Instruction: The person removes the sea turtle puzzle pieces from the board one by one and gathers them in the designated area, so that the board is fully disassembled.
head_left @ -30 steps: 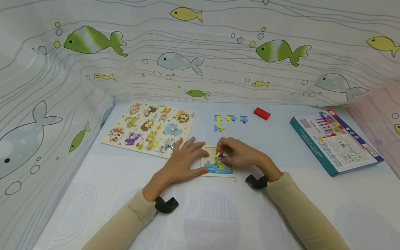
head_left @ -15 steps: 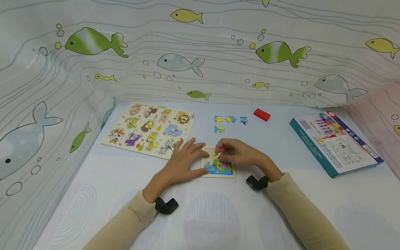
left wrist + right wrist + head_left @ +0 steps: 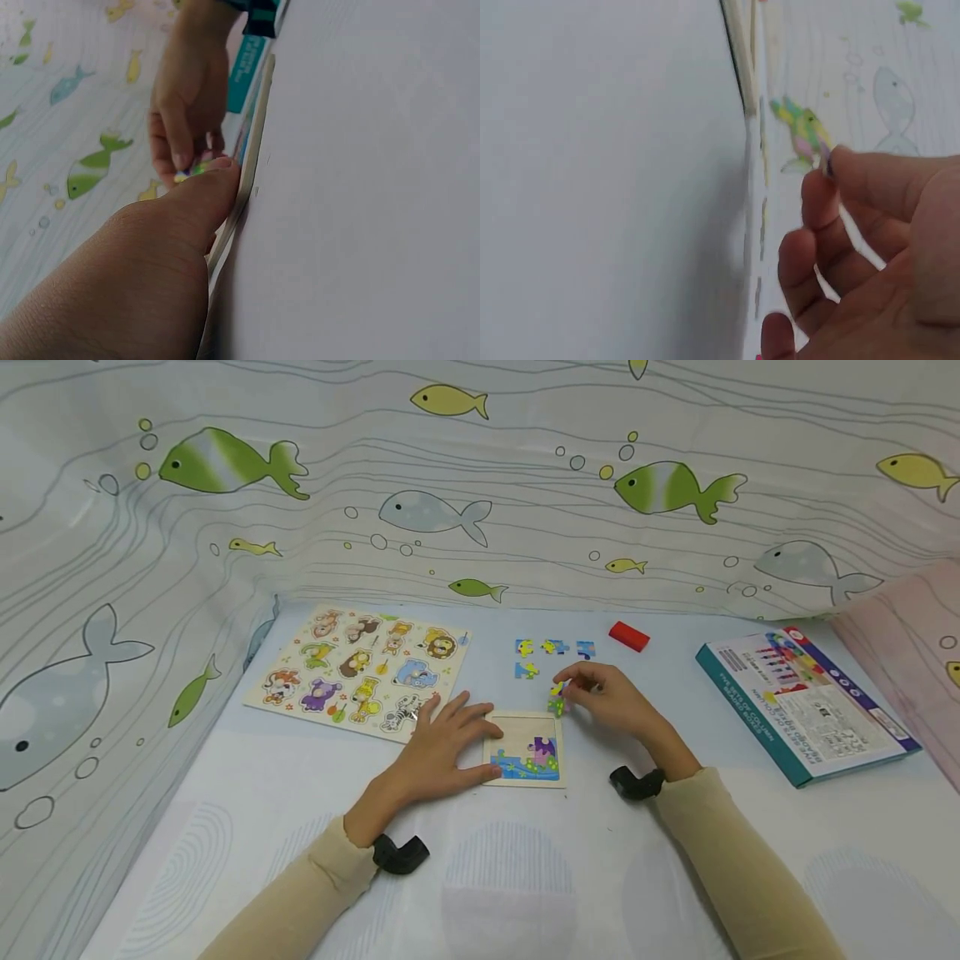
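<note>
A small square wooden puzzle tray (image 3: 525,783) lies on the table, its lower part and right side filled with blue, green and purple pieces; bare wood shows in the upper part. My left hand (image 3: 442,747) rests at its left edge, fingers spread, the thumb on the lower left corner. Just past the tray's top right corner, my right hand (image 3: 611,697) pinches a yellow, green and pink puzzle piece (image 3: 806,135) between thumb and index finger, held above the table. Several loose puzzle pieces (image 3: 527,671) lie behind the tray.
An animal puzzle board (image 3: 341,672) lies at the left, close to my left fingertips. A red block (image 3: 628,636) sits behind my right hand. At the right lies a flat box (image 3: 810,702) with a teal side. A fish-print sheet (image 3: 555,560) hangs behind the table.
My right hand has lifted the puzzle piece out of the tray and carried it up and right, uncovering the purple piece in the tray. My left hand has stayed in place.
</note>
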A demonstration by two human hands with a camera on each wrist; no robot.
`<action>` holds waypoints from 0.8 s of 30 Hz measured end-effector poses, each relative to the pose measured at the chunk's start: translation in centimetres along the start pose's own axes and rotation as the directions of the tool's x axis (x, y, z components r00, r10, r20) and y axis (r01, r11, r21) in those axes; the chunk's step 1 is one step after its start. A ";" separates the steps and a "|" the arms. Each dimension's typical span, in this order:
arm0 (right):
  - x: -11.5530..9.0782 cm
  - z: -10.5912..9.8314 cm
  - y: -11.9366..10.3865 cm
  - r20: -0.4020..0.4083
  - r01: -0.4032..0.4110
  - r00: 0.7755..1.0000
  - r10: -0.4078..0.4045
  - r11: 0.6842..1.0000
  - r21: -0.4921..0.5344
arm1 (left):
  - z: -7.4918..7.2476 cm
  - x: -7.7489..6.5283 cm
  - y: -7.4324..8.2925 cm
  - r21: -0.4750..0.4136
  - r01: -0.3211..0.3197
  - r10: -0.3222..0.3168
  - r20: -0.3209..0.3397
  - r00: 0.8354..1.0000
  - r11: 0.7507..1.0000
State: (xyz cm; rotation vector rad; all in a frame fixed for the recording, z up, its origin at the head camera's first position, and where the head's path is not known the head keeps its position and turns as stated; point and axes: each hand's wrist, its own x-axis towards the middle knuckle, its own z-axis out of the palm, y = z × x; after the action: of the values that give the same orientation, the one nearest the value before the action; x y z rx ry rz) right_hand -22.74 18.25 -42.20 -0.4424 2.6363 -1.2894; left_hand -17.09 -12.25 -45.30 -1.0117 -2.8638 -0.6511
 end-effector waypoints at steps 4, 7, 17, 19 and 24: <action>0.0 -0.7 1.0 -0.053 -0.095 0.994 0.094 0.995 -0.016 | 0.0 0.0 0.0 0.001 0.009 -0.009 0.012 1.000 1.000; 0.1 -0.8 1.5 -0.051 -0.112 0.993 0.111 0.994 -0.020 | 0.0 0.0 0.0 0.006 0.013 -0.013 0.015 1.000 1.000; 0.2 -0.8 1.7 0.020 -0.078 0.996 0.082 0.984 -0.158 | 0.1 0.0 0.0 0.001 0.002 -0.002 0.004 1.000 1.000; 0.2 -0.7 1.6 0.020 -0.066 0.997 0.071 0.982 -0.176 | 0.1 0.0 0.0 0.003 0.002 -0.002 0.003 1.000 1.000; 0.2 -0.5 1.7 0.002 -0.062 0.998 0.064 0.979 -0.195 | 0.2 0.0 0.0 0.006 -0.002 0.002 -0.004 1.000 1.000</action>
State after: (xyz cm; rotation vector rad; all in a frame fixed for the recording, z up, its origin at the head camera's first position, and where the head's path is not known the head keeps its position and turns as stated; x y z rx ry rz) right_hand -23.38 19.55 -43.19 -0.3870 2.7579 -1.0130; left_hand -17.09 -12.15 -45.44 -1.0117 -2.8594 -0.6438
